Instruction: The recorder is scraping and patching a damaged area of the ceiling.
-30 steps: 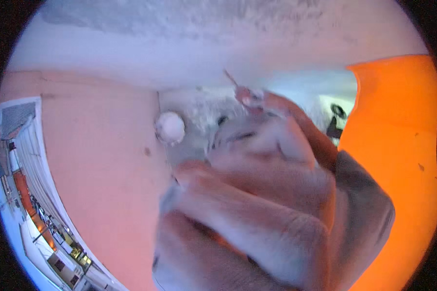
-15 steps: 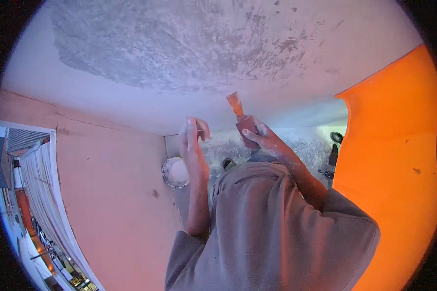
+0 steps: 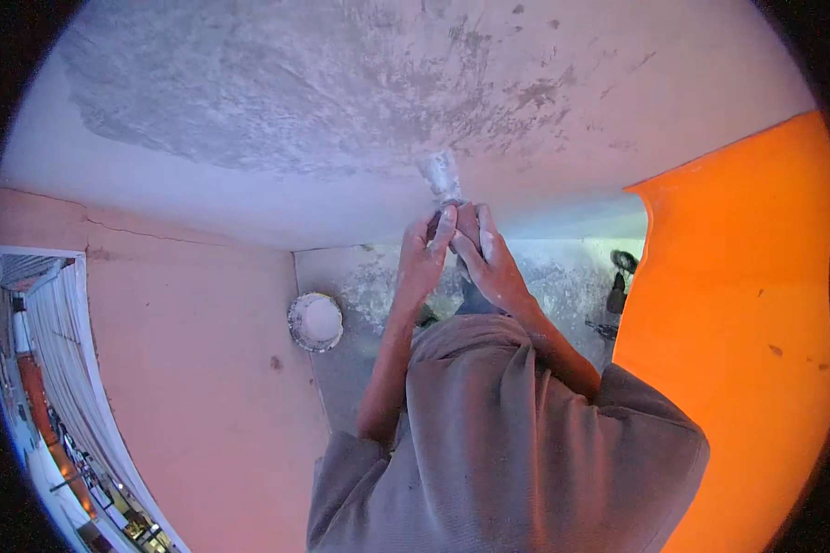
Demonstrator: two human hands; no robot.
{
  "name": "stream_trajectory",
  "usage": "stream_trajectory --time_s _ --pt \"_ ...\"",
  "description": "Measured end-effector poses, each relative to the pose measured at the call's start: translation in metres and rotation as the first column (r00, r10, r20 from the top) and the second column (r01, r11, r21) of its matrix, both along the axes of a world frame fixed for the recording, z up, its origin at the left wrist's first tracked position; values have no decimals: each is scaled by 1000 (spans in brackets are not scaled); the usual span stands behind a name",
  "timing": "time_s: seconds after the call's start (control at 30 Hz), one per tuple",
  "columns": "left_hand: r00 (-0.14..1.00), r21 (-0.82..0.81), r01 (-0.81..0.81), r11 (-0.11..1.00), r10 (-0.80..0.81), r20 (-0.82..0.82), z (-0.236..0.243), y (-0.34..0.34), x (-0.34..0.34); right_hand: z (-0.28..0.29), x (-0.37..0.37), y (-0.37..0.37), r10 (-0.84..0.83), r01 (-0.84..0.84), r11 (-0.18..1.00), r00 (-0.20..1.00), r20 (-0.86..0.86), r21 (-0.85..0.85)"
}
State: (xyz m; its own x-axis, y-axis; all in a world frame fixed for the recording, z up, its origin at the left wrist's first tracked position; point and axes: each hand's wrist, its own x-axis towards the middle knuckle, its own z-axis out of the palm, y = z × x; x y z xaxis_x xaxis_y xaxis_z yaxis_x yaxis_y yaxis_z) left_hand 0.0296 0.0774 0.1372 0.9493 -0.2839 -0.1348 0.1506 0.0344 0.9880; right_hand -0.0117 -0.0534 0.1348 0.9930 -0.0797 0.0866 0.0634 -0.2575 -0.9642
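A putty knife [image 3: 443, 175] with a whitish, smeared blade points up toward the wall in front of me. Both my hands meet at its reddish-brown handle. My right hand [image 3: 498, 267] is wrapped round the handle, the thumb lying along it. At the base of the blade, the thumb and fingers of my left hand [image 3: 420, 263] pinch together against the knife; its other fingers are curled. Pale dust coats the fingers of both hands. The wall [image 3: 295, 101] beyond carries a large rough grey patch. Whether the blade touches the wall I cannot tell.
A round bucket [image 3: 315, 323] with pale material stands on the floor by the left wall [image 3: 194, 369]. The floor [image 3: 369, 276] is spattered white. At the right is a bright orange wall [image 3: 738, 295], with dark objects [image 3: 618, 290] beside it. A white-framed window [image 3: 88, 341] opens at the left.
My left hand has moved right and closed on the putty knife at the base of its blade. My right hand has shifted slightly left, and the blade has turned in the light.
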Motion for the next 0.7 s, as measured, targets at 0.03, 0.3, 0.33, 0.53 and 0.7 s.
stream_trajectory --time_s 0.03,0.3,0.33,0.53,0.7 --pt "999 -25 -12 1000 11 -49 -8 -3 3 4 3 -6 26 -26 1000 991 -131 3" --pt "968 -481 -141 865 20 -249 -7 -38 33 44 31 -41 105 -107 993 993 -50 -41" --pt "971 -519 -114 847 -16 -239 2 -43 36 46 33 -48 139 -138 990 989 -45 27" --pt "965 -630 -122 767 -58 -257 5 -66 50 51 56 -72 161 -166 975 986 -49 -144" --pt "957 -663 -161 731 -47 -285 -15 -73 56 52 61 -77 194 -176 941 980 36 -288"
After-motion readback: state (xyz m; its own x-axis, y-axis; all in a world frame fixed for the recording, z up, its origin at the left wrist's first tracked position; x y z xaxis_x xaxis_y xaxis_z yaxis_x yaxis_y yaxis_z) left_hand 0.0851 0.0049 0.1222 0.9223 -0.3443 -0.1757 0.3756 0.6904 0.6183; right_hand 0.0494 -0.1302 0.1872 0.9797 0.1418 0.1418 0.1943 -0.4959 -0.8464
